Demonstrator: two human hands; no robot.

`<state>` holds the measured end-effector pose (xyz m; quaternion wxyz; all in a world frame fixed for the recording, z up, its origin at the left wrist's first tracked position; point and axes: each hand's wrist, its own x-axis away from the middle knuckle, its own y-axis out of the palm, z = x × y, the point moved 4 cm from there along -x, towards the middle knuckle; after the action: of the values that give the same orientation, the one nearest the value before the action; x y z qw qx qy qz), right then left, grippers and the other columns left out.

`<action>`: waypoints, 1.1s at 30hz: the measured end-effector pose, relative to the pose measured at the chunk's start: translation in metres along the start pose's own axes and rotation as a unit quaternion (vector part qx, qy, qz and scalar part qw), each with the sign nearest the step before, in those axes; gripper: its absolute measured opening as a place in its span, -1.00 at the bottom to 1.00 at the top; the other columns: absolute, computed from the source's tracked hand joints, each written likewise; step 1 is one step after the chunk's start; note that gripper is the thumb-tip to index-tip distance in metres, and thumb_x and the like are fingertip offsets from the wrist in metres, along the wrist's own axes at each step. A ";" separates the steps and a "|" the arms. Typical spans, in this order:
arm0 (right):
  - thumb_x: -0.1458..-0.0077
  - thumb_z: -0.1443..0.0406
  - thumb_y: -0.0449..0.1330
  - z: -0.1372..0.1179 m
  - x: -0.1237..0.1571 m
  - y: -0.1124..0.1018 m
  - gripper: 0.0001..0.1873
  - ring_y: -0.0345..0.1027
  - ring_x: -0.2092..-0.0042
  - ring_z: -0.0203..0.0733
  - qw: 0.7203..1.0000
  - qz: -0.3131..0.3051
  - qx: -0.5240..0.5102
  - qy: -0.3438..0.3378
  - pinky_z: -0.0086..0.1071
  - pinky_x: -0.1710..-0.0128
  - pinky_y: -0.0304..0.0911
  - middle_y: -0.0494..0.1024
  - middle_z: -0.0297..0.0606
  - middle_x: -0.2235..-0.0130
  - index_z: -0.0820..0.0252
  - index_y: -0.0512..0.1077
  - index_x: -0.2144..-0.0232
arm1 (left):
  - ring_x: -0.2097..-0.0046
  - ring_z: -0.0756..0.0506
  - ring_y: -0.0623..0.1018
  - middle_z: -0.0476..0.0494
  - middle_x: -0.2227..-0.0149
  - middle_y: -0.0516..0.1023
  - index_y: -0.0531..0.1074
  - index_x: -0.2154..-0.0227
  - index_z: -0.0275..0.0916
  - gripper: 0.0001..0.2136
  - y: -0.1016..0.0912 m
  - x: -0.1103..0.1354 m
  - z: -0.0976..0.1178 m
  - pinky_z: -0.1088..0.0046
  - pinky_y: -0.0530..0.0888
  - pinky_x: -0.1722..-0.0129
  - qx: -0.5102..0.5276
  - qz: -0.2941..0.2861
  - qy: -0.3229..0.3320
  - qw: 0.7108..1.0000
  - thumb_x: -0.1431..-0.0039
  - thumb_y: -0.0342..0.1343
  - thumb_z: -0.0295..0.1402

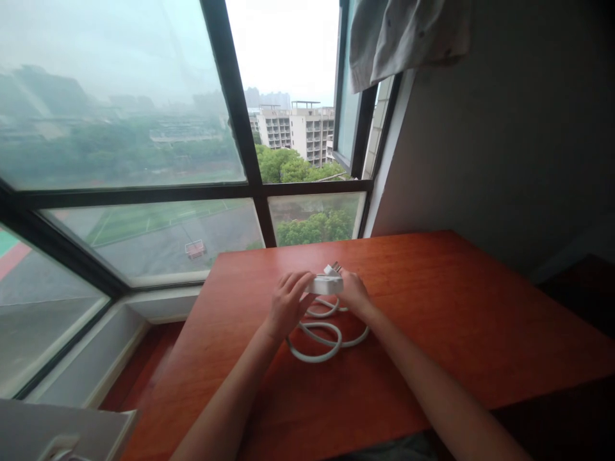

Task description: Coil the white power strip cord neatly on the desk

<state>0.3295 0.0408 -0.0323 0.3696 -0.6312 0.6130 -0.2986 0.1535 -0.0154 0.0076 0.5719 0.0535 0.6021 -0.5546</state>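
My left hand [291, 299] grips the left end of a white power strip [325, 285], which is held level above the table. Just beyond the strip's top edge is a white plug [330, 270], its metal prongs pointing up and to the right. My right hand [354, 293] is closed at the strip's right end, beside the plug. Its fingertips are hidden behind the strip and seem to hold the plug. Below both hands, the white power cord [317, 354] lies in loose loops on the tabletop.
The reddish-brown wooden table [432, 307] reaches up to the windows. One window pane [348, 96] stands open at the back, with a light curtain [408, 38] hanging beside it. A grey wall [494, 141] rises on the right. A white ledge [72, 426] is at lower left.
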 end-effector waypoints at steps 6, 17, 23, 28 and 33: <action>-0.09 0.04 0.14 0.010 -0.019 0.003 -0.67 0.44 0.31 -0.17 0.999 0.030 -0.042 -0.009 -0.45 0.37 0.12 0.59 -0.19 0.36 0.16 0.49 0.34 | 0.03 -0.14 0.42 -0.17 0.05 0.43 0.42 0.07 -0.12 -0.76 -0.008 0.001 0.020 0.29 0.38 0.01 -0.038 -0.220 0.043 0.974 -0.19 0.06 -0.41; -0.07 0.07 0.16 -0.012 -0.011 -0.020 -0.72 0.34 0.41 -0.25 0.990 0.064 -0.048 -0.118 -0.47 0.43 0.05 0.53 -0.27 0.43 0.15 0.45 0.44 | 0.08 -0.15 0.38 -0.17 0.16 0.38 0.45 0.14 -0.06 -0.81 0.005 -0.001 0.027 0.38 0.43 0.19 -0.163 -0.312 -0.040 0.935 -0.20 0.07 -0.37; -0.04 0.11 0.19 -0.020 -0.002 -0.027 -0.75 0.32 0.45 -0.29 0.984 0.010 -0.098 -0.147 -0.50 0.47 0.05 0.49 -0.33 0.50 0.18 0.44 0.47 | 0.10 -0.15 0.37 -0.17 0.12 0.36 0.43 0.18 -0.08 -0.84 0.007 -0.002 0.029 0.44 0.41 0.30 -0.217 -0.307 -0.098 0.921 -0.18 0.07 -0.37; -0.04 0.12 0.19 -0.016 0.005 -0.025 -0.73 0.33 0.45 -0.30 0.983 0.005 -0.122 -0.138 -0.50 0.47 0.06 0.50 -0.33 0.51 0.20 0.43 0.51 | 0.11 -0.16 0.37 -0.15 0.16 0.36 0.42 0.19 -0.09 -0.85 0.007 0.000 0.032 0.46 0.40 0.38 -0.247 -0.283 -0.142 0.916 -0.21 0.02 -0.37; -0.06 0.12 0.18 -0.018 0.013 -0.020 -0.73 0.35 0.45 -0.26 0.987 0.015 -0.123 -0.103 -0.48 0.46 0.08 0.51 -0.30 0.50 0.19 0.43 0.50 | 0.20 -0.18 0.40 -0.22 0.23 0.37 0.44 0.26 -0.21 -0.82 0.014 -0.006 0.028 0.45 0.37 0.46 -0.310 -0.263 -0.166 0.899 -0.23 -0.08 -0.45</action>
<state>0.3261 0.0256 -0.0065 0.3547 -0.6898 0.6134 -0.1486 0.1832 -0.0268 0.0112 0.4846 -0.3792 0.6319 -0.4712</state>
